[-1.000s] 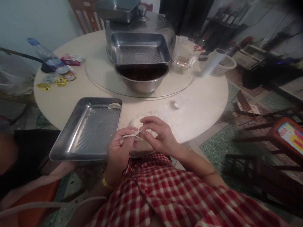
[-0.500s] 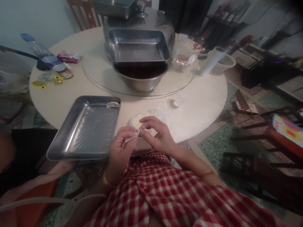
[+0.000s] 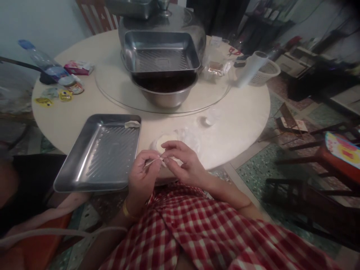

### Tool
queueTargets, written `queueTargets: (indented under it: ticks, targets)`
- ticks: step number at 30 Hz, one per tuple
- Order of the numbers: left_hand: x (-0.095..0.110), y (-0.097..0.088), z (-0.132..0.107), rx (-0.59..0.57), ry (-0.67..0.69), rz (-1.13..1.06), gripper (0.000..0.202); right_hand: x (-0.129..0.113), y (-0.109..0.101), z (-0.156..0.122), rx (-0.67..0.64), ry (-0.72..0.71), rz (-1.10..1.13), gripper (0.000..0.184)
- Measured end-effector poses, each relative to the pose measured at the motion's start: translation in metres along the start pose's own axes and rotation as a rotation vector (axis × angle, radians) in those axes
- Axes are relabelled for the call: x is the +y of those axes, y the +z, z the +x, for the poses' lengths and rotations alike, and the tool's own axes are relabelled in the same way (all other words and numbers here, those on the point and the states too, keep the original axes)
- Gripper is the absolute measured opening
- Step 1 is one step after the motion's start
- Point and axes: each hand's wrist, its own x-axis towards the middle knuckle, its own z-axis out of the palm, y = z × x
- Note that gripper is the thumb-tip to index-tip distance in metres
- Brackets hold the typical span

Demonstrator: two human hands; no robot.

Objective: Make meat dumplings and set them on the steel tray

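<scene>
Left hand (image 3: 143, 175) and right hand (image 3: 186, 165) meet, fingertips pinched on a thin pale dough wrapper (image 3: 152, 161) stretched left-right between them at the round cream bench's (image 3: 239, 123) near edge. The ridged steel tray (image 3: 84, 165) lies just left, nearer the left hand.

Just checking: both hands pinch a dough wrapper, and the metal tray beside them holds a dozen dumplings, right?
No: the head view shows the metal tray holding one dumpling only. The left hand and right hand do pinch the dough wrapper.

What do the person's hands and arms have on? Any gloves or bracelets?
No gloves: the left hand and right hand are bare, and neither forearm has a sleeve. A yellow band circles the left wrist. Below them is red-and-white checked clothing.
</scene>
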Motion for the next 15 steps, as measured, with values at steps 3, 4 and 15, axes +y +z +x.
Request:
queueTargets:
  ticks: [3, 4, 15]
  targets:
    - [0.0015, 0.0001, 0.0013, 0.016, -0.001, 0.029, 0.003, -0.0013, -0.0009, -0.0001, -0.004, -0.033, -0.026, 0.016]
    - [0.0027, 0.0004, 0.0018, 0.026, 0.002, 0.038, 0.003, -0.0017, -0.0007, -0.0001, -0.001, -0.039, -0.027, 0.016]
    - [0.0034, 0.003, -0.0003, 0.003, -0.198, -0.232, 0.009, 0.0049, 0.0056, -0.0019, 0.121, -0.19, -0.212, 0.009]
